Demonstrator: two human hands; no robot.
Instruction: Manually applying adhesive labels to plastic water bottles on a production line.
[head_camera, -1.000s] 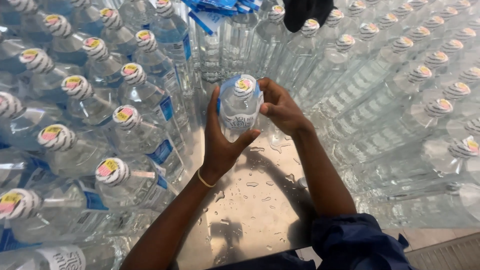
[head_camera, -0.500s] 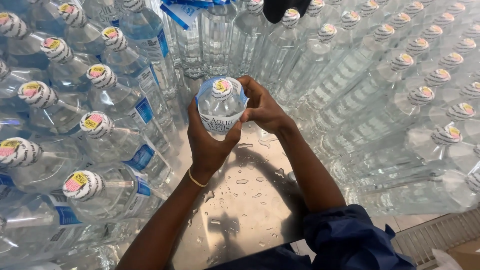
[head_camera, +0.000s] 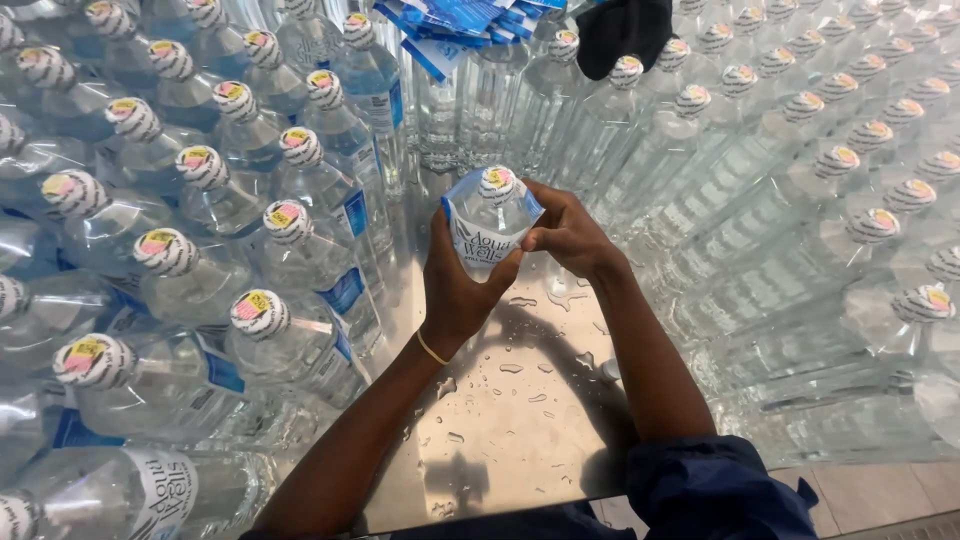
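Here, a person's two bare hands hold a clear plastic water bottle (head_camera: 490, 225) upright above a wet metal surface (head_camera: 510, 420), seen from a head-worn camera looking down. The left hand (head_camera: 455, 285) wraps the bottle from the near side, its grip clamped on the body with the thumb across the front of the white and blue label (head_camera: 480, 248). The right hand (head_camera: 568, 235) presses against the bottle's right flank, fingers (head_camera: 545, 195) curled around the shoulder, its grip also closed on the bottle. The bottle's cap (head_camera: 497, 183), striped black and white with a yellow and pink sticker on top, faces the camera. A thin yellow band (head_camera: 431, 349) circles the left wrist; a dark blue sleeve (head_camera: 715, 490) covers the right upper arm. Water droplets (head_camera: 510, 368) dot the surface beneath the hands. Rows of labelled bottles (head_camera: 290, 260) stand packed at left, rows of unlabelled bottles (head_camera: 800, 200) at right, both close beside the hands. A stack of blue labels (head_camera: 455, 22) lies on top of bottles at the far end, with a dark cloth (head_camera: 622, 28) just beside it.
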